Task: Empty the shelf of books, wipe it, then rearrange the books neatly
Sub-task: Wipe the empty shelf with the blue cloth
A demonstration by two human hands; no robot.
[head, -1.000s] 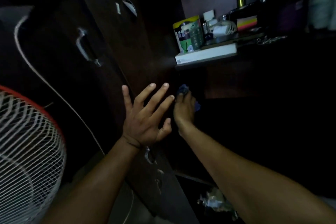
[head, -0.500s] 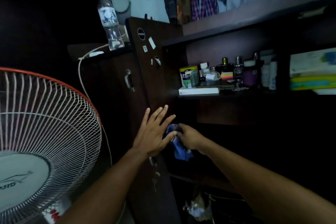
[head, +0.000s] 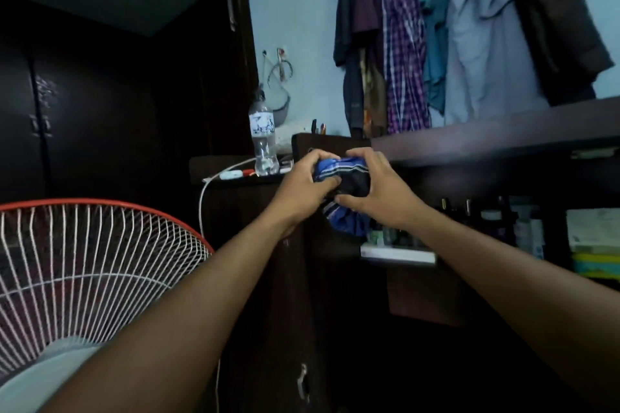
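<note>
left hand (head: 303, 186): curled around the left side of the cloth, thumb on top, fingers (head: 323, 155) wrapped over the upper edge
right hand (head: 377, 186): gripping the other side, fingers curled over the top and thumb tucked underneath
cloth (head: 345, 178): blue with pale stripes, bunched up between both hands, held up in the air in front of the dark cabinet, a bit of it dangling below
shelf (head: 399, 253): lower right, pretty dark, has bottles and small jars lined up on it
books (head: 595, 245): a flat stack at the far right edge, greenish and yellow covers, hard to make out more
water bottle (head: 263, 137): standing upright on the cabinet top, left of the hands
fan (head: 90, 271): white grille with red rim, bottom left
clothes (head: 453, 30): shirts hanging on the wall above
</note>
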